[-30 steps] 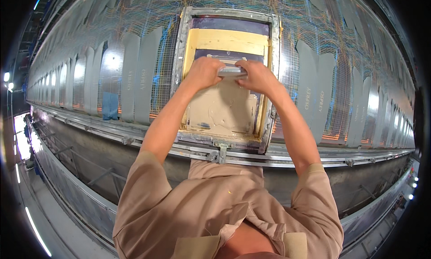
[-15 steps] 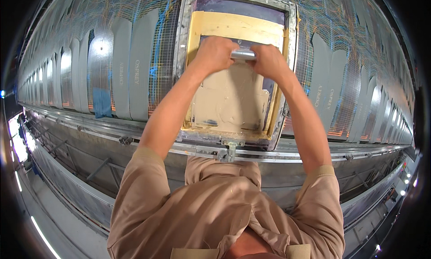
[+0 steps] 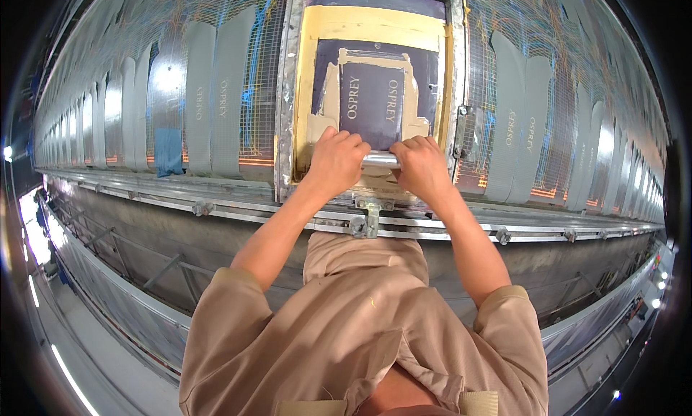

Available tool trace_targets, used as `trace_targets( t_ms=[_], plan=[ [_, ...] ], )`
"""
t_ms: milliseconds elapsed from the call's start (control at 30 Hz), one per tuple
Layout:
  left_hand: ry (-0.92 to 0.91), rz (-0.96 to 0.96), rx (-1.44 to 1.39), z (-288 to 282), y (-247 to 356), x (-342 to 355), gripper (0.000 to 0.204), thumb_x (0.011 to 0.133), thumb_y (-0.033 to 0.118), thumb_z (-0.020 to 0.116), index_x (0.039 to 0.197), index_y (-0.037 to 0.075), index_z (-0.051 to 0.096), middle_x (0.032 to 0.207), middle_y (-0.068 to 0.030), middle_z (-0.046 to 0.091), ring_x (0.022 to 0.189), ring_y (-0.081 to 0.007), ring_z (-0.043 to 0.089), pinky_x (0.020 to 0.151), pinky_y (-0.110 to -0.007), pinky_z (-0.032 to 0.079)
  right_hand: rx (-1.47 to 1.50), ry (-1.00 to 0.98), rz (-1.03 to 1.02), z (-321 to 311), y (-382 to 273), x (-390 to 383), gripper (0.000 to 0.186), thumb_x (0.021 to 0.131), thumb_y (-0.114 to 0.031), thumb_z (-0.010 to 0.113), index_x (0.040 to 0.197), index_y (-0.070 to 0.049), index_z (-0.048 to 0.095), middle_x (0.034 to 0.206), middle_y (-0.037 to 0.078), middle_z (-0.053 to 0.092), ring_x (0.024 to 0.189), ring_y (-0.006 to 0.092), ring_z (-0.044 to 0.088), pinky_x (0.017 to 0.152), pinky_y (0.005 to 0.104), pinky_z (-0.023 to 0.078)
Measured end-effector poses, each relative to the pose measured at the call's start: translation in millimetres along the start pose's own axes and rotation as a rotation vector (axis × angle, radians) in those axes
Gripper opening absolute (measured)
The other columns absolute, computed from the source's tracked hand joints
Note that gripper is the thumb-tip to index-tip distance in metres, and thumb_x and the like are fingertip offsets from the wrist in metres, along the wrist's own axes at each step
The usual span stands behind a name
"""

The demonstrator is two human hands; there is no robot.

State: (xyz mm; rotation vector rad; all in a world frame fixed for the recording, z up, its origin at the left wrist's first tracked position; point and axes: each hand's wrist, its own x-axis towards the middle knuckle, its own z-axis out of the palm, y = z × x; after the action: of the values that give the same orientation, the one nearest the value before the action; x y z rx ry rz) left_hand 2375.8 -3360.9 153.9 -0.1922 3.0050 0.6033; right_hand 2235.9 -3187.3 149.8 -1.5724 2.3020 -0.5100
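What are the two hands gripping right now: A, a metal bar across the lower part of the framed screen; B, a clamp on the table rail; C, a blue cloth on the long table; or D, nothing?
A: the left hand and right hand both close around the metal bar, which lies across the lower part of the framed screen.
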Motion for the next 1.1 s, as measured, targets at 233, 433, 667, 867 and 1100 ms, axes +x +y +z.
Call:
trace_targets(
  t_ms=[233, 433, 667, 867, 1100],
  plan=[
    [0.066, 0.035, 0.026, -32.4, -62.4, 115.6, 0.029, 0.068, 0.022, 0.085, 0.095, 0.012, 0.078, 0.082, -0.0081, 0.074, 0.08, -0.0286, 0.071, 0.079, -0.043, 0.047, -0.062, -0.099, 0.1, -40.5, 62.1, 112.9, 0.019, 0.077, -0.023, 0.082, 0.087, -0.009, 0.073, 0.079, 0.015, 0.073, 0.076, 0.0369, 0.072, 0.069, 0.0468, 0.058],
    [-0.039, -0.027, 0.028, -54.2, -94.9, 177.1, 0.027, 0.07, 0.024, 0.084, 0.095, 0.015, 0.079, 0.074, -0.0084, 0.073, 0.079, -0.0309, 0.07, 0.085, -0.042, 0.052, -0.029, -0.203, 0.165, -57.6, 90.8, 181.1, 0.023, 0.075, -0.024, 0.081, 0.09, -0.007, 0.075, 0.081, 0.017, 0.073, 0.078, 0.0368, 0.071, 0.071, 0.0462, 0.058],
    [-0.046, -0.056, -0.015, -51.2, -100.2, 182.9, 0.025, 0.07, 0.025, 0.084, 0.093, 0.014, 0.079, 0.074, -0.0094, 0.072, 0.077, -0.0309, 0.07, 0.084, -0.043, 0.052, -0.025, -0.151, 0.113, -51.9, 94.1, 187.5, 0.018, 0.075, -0.022, 0.078, 0.08, -0.006, 0.072, 0.078, 0.016, 0.073, 0.076, 0.0376, 0.07, 0.076, 0.0451, 0.055],
    [0.104, 0.057, -0.031, -31.4, -77.9, 131.3, 0.027, 0.069, 0.02, 0.086, 0.092, 0.01, 0.077, 0.074, -0.0093, 0.072, 0.072, -0.0307, 0.068, 0.08, -0.043, 0.05, -0.121, -0.046, -0.005, -34.4, 71.0, 139.0, 0.016, 0.074, -0.022, 0.08, 0.082, -0.01, 0.073, 0.074, 0.014, 0.071, 0.077, 0.0346, 0.07, 0.089, 0.0442, 0.05],
    [0.099, 0.043, -0.059, -2.0, -3.9, 2.5, 0.022, 0.065, 0.012, 0.084, 0.085, 0.013, 0.074, 0.077, -0.005, 0.069, 0.074, -0.0241, 0.068, 0.078, -0.04, 0.044, -0.01, -0.032, -0.017, 3.0, -2.0, 8.8, 0.021, 0.064, -0.013, 0.081, 0.081, -0.008, 0.07, 0.081, 0.01, 0.071, 0.093, 0.0282, 0.067, 0.098, 0.0421, 0.045]
  ],
)
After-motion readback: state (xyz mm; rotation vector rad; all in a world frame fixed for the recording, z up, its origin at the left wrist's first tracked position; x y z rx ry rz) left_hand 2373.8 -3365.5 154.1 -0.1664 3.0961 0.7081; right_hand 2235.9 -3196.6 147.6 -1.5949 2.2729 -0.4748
